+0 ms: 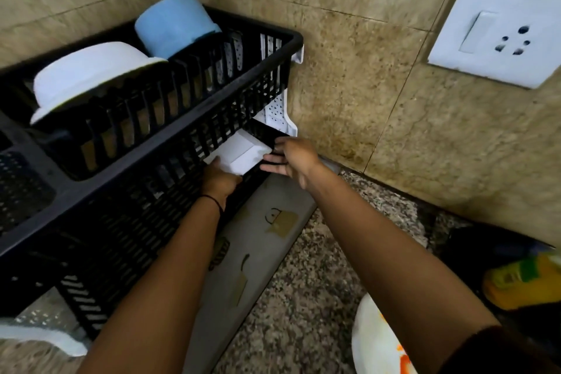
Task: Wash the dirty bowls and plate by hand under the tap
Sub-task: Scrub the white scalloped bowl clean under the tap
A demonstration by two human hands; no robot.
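A black plastic dish rack point(188, 179) stands on the counter in the corner. A white bowl point(88, 76) lies upside down in its top tier, with a blue bowl point(174, 23) upside down behind it. My left hand point(220, 177) grips a white square dish point(239, 155) at the rack's lower right opening. My right hand point(290, 159) is beside the dish's right edge, fingers spread and touching it. A white plate with orange smears point(375, 340) sits at the bottom right, partly hidden by my right arm.
A grey patterned mat point(252, 252) lies under the rack on the speckled granite counter point(315, 297). A white wall socket point(501, 30) is on the tiled wall at the right. A yellow-green sponge point(522, 279) rests at the right edge. A white rim point(42, 340) shows bottom left.
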